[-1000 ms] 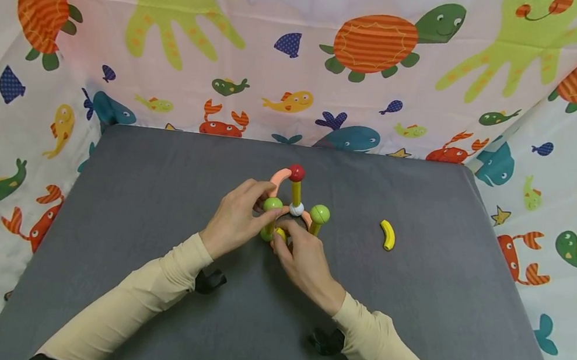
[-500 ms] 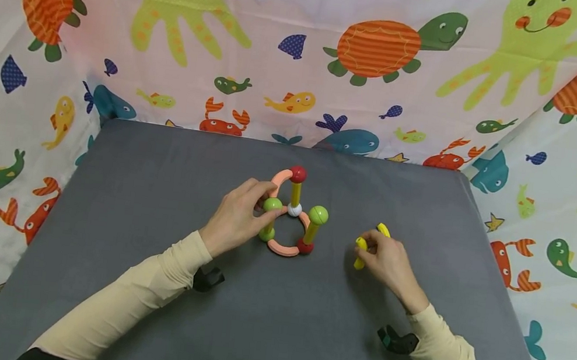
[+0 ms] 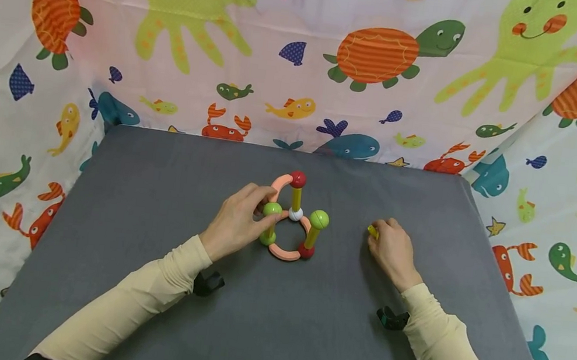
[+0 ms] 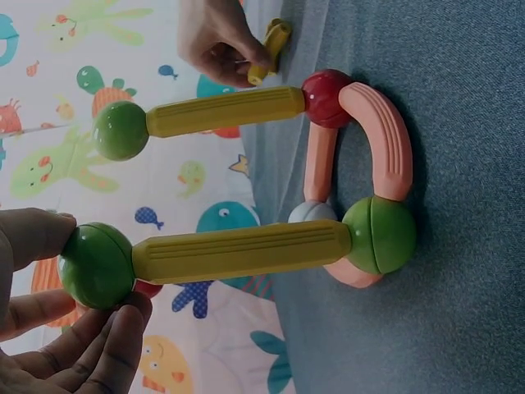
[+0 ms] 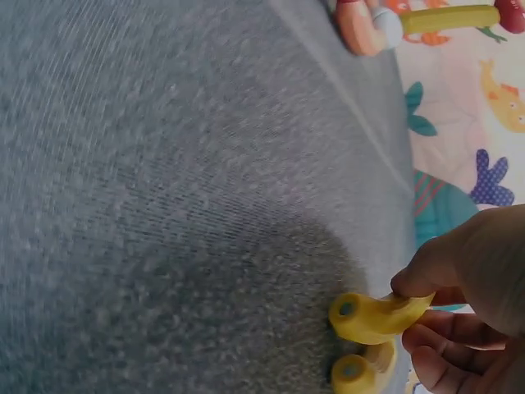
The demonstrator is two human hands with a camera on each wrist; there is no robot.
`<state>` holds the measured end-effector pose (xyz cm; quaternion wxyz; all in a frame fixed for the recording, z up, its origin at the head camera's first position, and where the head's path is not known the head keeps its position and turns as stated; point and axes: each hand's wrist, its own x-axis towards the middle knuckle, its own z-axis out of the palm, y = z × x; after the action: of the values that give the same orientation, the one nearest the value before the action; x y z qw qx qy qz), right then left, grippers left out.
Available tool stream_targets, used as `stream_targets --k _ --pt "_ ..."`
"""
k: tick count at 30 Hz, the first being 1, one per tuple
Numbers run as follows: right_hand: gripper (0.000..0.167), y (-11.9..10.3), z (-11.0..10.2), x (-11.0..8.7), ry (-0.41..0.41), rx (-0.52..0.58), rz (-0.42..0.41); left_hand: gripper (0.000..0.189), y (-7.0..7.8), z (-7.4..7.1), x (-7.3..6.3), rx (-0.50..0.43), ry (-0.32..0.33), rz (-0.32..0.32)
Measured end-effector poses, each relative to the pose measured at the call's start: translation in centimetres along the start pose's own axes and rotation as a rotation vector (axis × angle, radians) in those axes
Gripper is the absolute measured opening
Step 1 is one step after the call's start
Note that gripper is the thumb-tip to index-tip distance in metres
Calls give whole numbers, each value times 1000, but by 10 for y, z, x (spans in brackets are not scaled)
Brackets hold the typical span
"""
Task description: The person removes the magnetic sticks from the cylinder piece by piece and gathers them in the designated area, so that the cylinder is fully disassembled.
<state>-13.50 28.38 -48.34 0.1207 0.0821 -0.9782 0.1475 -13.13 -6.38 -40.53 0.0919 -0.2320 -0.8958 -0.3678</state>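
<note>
My left hand [image 3: 239, 219] pinches a green ball [image 4: 97, 267] at the top of an upright yellow rod [image 4: 246, 250]. That rod stands on another green ball [image 4: 381, 235] in a ring of curved salmon rods [image 4: 390, 139] on the table. Two more yellow rods rise from the ring, one topped by a green ball [image 3: 319, 219], the other by a red ball [image 3: 298, 179]. A curved salmon rod [image 3: 281, 184] arches from the red ball towards my left fingers. To the right, my right hand [image 3: 393, 252] pinches a curved yellow rod [image 5: 381, 318], with a second curved yellow rod [image 5: 351, 375] right beside it.
Grey cloth covers the table [image 3: 274, 319]. A curtain printed with sea animals [image 3: 181, 92] hangs behind it and along both sides. Black wrist devices [image 3: 209, 283] sit under the forearms.
My right hand has moved from the ring to the right with a curved yellow rod, bringing it beside the one lying there. My left hand keeps its grip on the green ball.
</note>
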Motion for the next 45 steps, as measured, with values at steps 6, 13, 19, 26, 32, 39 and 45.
stream_targets --k 6,13,19,26,32,39,45 --pt "22 3 7 1 25 -32 0 37 1 -1 0 -1 -5 7" --pt "20 -15 1 10 104 106 -62 36 1 -3 -1 -10 -9 11" --pt "29 -71 -30 56 -103 481 -129 38 -2 -4 -6 -23 4 -12" --pt "39 -119 -40 97 -360 606 -249 36 -3 2 -10 -22 7 19" --pt "31 -124 -36 102 -343 610 -274 48 -1 3 -6 -16 13 24" --pt "26 -118 -38 99 -299 655 -206 51 2 2 -3 -9 -16 32" --pt "26 -112 -40 95 -300 692 -172 48 4 2 -2 -27 -44 11"
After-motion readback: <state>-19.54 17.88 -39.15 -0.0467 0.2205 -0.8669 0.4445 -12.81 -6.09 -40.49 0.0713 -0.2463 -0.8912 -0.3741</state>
